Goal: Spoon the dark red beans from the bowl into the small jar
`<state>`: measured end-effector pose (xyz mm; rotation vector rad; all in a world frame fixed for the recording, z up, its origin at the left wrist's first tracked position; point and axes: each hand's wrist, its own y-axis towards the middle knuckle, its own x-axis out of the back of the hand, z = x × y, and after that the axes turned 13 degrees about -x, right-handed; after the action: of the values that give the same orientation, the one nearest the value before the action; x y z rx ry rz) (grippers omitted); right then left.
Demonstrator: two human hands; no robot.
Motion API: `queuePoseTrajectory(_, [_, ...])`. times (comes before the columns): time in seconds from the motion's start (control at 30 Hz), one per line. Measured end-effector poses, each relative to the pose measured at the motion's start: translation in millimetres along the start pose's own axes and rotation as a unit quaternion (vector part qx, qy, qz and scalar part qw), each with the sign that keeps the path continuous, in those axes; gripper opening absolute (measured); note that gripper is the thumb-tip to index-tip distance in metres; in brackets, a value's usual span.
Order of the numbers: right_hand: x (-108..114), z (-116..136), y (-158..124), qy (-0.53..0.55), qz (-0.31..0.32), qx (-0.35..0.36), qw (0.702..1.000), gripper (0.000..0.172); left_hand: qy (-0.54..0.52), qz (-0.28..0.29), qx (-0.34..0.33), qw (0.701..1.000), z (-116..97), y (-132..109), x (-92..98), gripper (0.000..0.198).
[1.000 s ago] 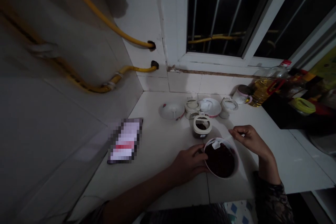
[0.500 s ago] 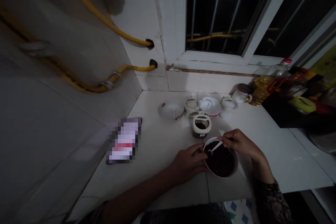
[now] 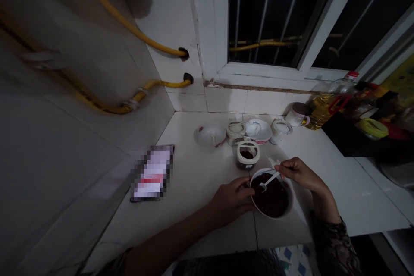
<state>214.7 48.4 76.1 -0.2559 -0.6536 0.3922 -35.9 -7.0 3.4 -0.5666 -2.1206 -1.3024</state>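
Note:
A white bowl point(image 3: 290, 208) full of dark red-brown paste stands on the white counter near its front edge. My left hand point(image 3: 231, 200) cups the bowl's left side, fingers curled against the rim. My right hand point(image 3: 299, 172) pinches the handle of a small white spoon point(image 3: 268, 181), whose scoop rests in the paste at the bowl's upper left. Just behind the bowl sits an uncovered small jar point(image 3: 247, 155) with a white collar and dark contents.
Behind the jar stand two white lids or dishes point(image 3: 210, 134) point(image 3: 262, 130) and two more small jars point(image 3: 235, 131) point(image 3: 281, 128). An oil bottle point(image 3: 326, 104) and a lidded cup point(image 3: 296, 114) stand at the back right, a phone point(image 3: 152, 173) at left.
My right hand carried the spoon from above the bowl's far rim down into the paste, then shifted it slightly. My left hand stayed on the bowl.

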Motion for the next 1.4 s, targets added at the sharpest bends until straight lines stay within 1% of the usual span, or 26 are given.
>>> queuePoseTrajectory(0.17, [4, -3, 0, 0.028, -0.003, -0.032, 0.999, 0.053, 0.002, 0.006, 0.004, 1.000, 0, 1, 0.7, 0.031])
queuePoseTrajectory(0.33, [6, -3, 1, 0.084, -0.007, -0.071, 0.994, 0.055, -0.002, 0.011, 0.005, 1.000, 1, -1, -0.6, 0.031])
queuePoseTrajectory(0.5, [2, -4, 4, 0.101, 0.024, -0.072, 0.992, 0.053, 0.001, 0.001, -0.003, 1.000, 1, 1, -0.4, 0.033])
queuePoseTrajectory(0.73, [4, -5, 5, 0.142, 0.004, -0.085, 0.986, 0.053, -0.007, -0.011, -0.002, 1.000, -1, 3, 1.4, 0.032])
queuePoseTrajectory(0.8, [4, -3, 6, 0.172, -0.008, -0.085, 0.981, 0.053, -0.008, -0.015, -0.004, 1.000, -1, 3, 1.4, 0.032])
queuePoseTrajectory(0.87, [2, 1, 8, 0.206, -0.036, -0.075, 0.975, 0.052, -0.006, -0.014, -0.002, 1.000, -2, 3, 1.6, 0.032])
queuePoseTrajectory(0.97, [-3, 12, 11, 0.225, -0.115, -0.044, 0.967, 0.052, -0.006, -0.010, -0.001, 1.000, -1, 3, 2.4, 0.032])
queuePoseTrajectory(1.07, [-10, 22, 11, 0.173, -0.231, 0.009, 0.957, 0.052, -0.004, -0.015, -0.009, 1.000, -1, 4, 2.9, 0.032])
queuePoseTrajectory(1.13, [-15, 27, 10, 0.090, -0.314, 0.074, 0.942, 0.050, -0.001, -0.011, -0.010, 1.000, -1, 4, 2.6, 0.032])
queuePoseTrajectory(1.2, [-20, 29, 10, -0.022, -0.371, 0.157, 0.915, 0.045, 0.001, -0.005, -0.008, 1.000, -1, 4, 2.0, 0.032])
queuePoseTrajectory(1.27, [-24, 28, 11, -0.145, -0.389, 0.232, 0.880, 0.041, 0.000, -0.008, -0.005, 1.000, -1, 3, 1.7, 0.031])
queuePoseTrajectory(1.33, [-27, 26, 13, -0.241, -0.389, 0.277, 0.845, 0.039, -0.005, -0.013, -0.002, 1.000, -2, 3, 1.9, 0.031])
queuePoseTrajectory(1.37, [-27, 25, 13, -0.266, -0.388, 0.287, 0.834, 0.038, -0.007, -0.013, -0.002, 1.000, -2, 4, 2.2, 0.031])
queuePoseTrajectory(1.4, [-27, 24, 13, -0.272, -0.388, 0.292, 0.831, 0.037, -0.007, -0.013, -0.003, 1.000, -2, 4, 2.5, 0.031])
